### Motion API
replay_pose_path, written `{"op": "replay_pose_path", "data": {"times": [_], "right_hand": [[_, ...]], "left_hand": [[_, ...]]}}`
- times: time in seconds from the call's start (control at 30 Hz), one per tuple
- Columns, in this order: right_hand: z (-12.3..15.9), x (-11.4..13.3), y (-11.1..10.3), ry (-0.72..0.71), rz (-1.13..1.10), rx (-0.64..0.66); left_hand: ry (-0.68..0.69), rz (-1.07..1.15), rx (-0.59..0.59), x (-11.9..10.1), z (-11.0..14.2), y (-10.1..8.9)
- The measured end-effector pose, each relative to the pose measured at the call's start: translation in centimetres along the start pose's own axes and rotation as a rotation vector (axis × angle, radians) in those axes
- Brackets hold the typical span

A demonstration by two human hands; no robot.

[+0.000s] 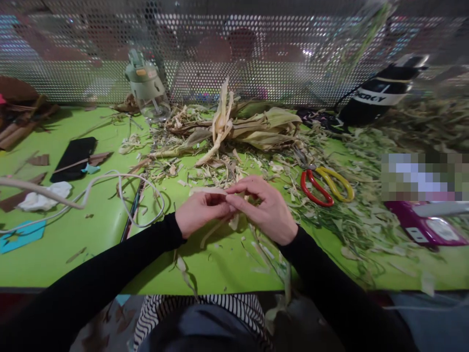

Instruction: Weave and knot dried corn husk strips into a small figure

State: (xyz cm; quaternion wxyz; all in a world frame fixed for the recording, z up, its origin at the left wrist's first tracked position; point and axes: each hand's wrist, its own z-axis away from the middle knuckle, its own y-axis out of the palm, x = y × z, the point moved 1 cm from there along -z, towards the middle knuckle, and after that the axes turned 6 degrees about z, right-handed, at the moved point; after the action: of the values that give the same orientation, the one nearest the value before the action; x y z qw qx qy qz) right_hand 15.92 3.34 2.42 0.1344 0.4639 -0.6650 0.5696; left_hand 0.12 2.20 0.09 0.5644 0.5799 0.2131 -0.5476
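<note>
My left hand (201,211) and my right hand (264,208) meet over the green table, fingers closed in a pinch. Between them is a pale piece of corn husk (208,190); its far side shows above my left fingers, and the rest is hidden by my hands. A thin pale strip (212,232) hangs below my fingers. Just beyond my hands lies a heap of dry corn husks (271,129), with one peeled husk (222,120) sticking up. To the right of my right hand are scissors (326,186) with one red and one yellow handle.
A perforated metal screen (220,54) closes the back. Before it stand a clear bottle (146,90) and a tilted black bottle (381,93). A white cable (120,176) loops near a black phone (75,159) at left. Husk shreds (351,220) and a purple device (427,222) lie right.
</note>
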Motion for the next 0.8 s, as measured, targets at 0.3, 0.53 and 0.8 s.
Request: {"op": "replay_pose_path", "data": {"times": [0.3, 0.53, 0.8], "right_hand": [[0.1, -0.6, 0.4, 0.206, -0.292, 0.042], [0.1, -0.1, 0.5, 0.185, -0.273, 0.114], [-0.6, 0.2, -2.0, 0.096, -0.032, 0.236]], "left_hand": [[-0.097, 0.019, 0.067, 0.5, 0.2, 0.0], [-0.155, 0.075, 0.109, 0.9, 0.3, 0.2], [-0.051, 0.276, 0.047, 0.1, 0.3, 0.0]]}}
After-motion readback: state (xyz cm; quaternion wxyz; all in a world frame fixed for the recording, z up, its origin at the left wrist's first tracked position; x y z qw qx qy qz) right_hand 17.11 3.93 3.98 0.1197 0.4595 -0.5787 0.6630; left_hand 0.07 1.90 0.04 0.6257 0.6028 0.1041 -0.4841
